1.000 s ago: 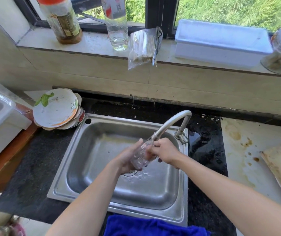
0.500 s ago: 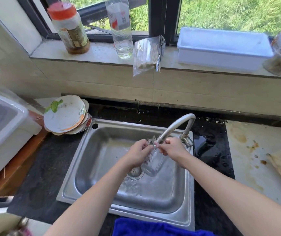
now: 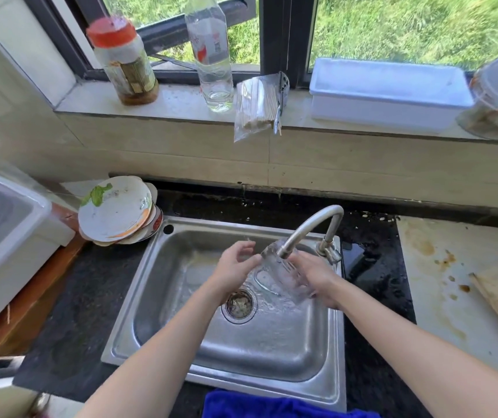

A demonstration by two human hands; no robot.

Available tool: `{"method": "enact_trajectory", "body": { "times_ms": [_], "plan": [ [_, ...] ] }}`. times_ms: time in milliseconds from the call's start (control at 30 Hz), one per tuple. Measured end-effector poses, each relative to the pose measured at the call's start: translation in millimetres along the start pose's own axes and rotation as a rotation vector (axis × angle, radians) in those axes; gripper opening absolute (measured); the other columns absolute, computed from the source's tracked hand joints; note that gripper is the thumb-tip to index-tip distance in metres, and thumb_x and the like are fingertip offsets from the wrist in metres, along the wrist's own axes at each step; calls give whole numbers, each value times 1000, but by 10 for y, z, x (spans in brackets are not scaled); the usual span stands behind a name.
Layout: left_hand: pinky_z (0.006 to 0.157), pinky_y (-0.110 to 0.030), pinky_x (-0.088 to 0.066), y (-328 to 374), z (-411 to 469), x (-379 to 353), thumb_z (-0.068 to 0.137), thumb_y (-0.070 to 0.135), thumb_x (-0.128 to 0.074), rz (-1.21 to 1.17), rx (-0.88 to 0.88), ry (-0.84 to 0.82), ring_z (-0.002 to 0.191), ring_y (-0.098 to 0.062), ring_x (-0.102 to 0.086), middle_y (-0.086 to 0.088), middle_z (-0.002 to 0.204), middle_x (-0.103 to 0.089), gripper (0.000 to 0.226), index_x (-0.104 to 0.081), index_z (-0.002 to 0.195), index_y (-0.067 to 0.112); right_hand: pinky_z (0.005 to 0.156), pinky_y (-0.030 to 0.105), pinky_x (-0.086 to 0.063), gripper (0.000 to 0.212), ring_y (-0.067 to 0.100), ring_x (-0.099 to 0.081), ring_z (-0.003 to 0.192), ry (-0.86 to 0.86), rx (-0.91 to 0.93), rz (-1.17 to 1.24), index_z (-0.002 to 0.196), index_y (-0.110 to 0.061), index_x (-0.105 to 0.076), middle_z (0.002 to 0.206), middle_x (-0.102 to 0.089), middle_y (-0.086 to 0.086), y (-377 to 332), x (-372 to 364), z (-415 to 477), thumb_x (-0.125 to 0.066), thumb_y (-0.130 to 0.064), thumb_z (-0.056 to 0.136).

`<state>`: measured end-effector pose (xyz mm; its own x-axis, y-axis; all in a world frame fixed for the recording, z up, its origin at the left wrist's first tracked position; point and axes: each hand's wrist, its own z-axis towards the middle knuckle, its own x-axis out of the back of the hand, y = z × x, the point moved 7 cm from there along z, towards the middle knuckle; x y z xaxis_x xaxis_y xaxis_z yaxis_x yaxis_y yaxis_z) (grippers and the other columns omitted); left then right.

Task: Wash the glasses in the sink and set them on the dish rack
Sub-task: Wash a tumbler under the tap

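Glass (image 3: 283, 274): over the sink (image 3: 139, 300), tilted, its mouth up against the faucet (image 3: 312, 223) spout. Its outline is blurred by water and motion, and the base is hard to separate from the fingers behind it.

Right hand (image 3: 320, 279): grasping the glass from the right and beneath. The fingers show only through the glass wall.

Left hand (image 3: 234, 267): released, fingers loosely spread beside the glass mouth. Whether the thumb touches the rim cannot be told.

Drain strainer (image 3: 239, 303): below the hands, contents indistinct.

Counter (image 3: 73, 324): a stack of plates (image 3: 118, 209) sits at the sink's far left corner. A white container (image 3: 6, 236) is cut off by the left edge. A blue cloth (image 3: 271, 405) at the sink's near rim is cut off by the bottom edge.
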<state>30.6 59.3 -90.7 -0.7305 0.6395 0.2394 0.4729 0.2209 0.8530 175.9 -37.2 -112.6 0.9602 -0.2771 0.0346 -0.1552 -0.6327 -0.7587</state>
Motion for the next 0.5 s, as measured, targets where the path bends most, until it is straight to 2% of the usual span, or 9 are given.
{"method": "enact_trajectory", "body": {
  "times_ms": [67, 133, 167, 233, 300, 333, 367, 433, 500],
  "plan": [
    [68, -9, -43, 169, -13, -53, 95, 15, -57, 55, -94, -60, 85, -4, -59, -1, 100, -66, 19, -66, 109, 7, 80, 37, -48, 53, 16, -56, 97, -66, -32, -48, 125, -28, -62, 111, -59, -8, -30, -7, 13, -60, -60, 83],
    [65, -15, -44, 222, -36, -128, 97, 12, -53, -18, -99, -89, 74, -11, -58, -8, 85, -69, 20, -68, 90, 1, 100, 48, -44, 61, 20, -54, 115, -61, -55, -72, 126, -29, -62, 125, -59, -7, -35, -9, 33, -61, -67, 78],
    [65, -22, -44, 207, -40, -138, 97, 10, -52, -111, -84, -74, 72, -17, -56, -11, 80, -68, 21, -66, 83, 1, 102, 52, -43, 54, 22, -55, 117, -38, -55, -39, 124, -30, -64, 127, -60, -7, -51, -13, 31, -59, -64, 82],
    [65, -30, -44, 119, -34, -118, 96, 8, -52, -285, -54, -23, 72, -22, -55, -12, 77, -67, 22, -63, 77, 3, 90, 52, -54, 40, 26, -62, 108, 47, -69, 131, 116, -29, -67, 118, -65, -3, -29, 20, 49, -57, -55, 88],
    [67, -31, -46, 21, -70, -126, 96, 6, -51, -377, 6, -33, 74, -21, -60, -13, 80, -68, 19, -61, 79, 4, 69, 40, -61, 37, 27, -66, 93, 141, -127, 246, 115, -27, -64, 105, -61, -2, 19, 52, -24, -57, -53, 90],
    [69, -32, -48, -26, -90, -150, 96, 6, -51, -401, 44, -65, 78, -22, -63, -15, 81, -69, 18, -61, 81, 3, 65, 37, -59, 35, 26, -67, 86, 179, -125, 250, 112, -26, -63, 102, -59, -1, 46, 74, -31, -57, -53, 90],
    [71, -34, -49, -78, -104, -182, 96, 9, -50, -415, 99, -104, 81, -25, -64, -17, 82, -70, 18, -61, 82, 4, 65, 38, -58, 33, 26, -67, 83, 211, -83, 204, 106, -24, -63, 100, -59, -1, 61, 99, -18, -57, -52, 89],
    [72, -37, -48, -155, -132, -237, 99, 23, -47, -416, 228, -158, 80, -28, -67, -18, 79, -71, 24, -60, 87, 7, 74, 40, -55, 30, 20, -64, 89, 273, 147, -81, 96, -24, -66, 96, -64, -6, -8, 140, -13, -61, -51, 84],
    [67, -33, -45, -159, -121, -255, 101, 30, -43, -408, 244, -141, 68, -24, -66, -12, 71, -70, 27, -55, 89, 10, 82, 34, -53, 30, 7, -62, 97, 252, 311, -288, 102, -30, -65, 103, -66, -13, -40, 49, -26, -63, -53, 83]
  ]
}}
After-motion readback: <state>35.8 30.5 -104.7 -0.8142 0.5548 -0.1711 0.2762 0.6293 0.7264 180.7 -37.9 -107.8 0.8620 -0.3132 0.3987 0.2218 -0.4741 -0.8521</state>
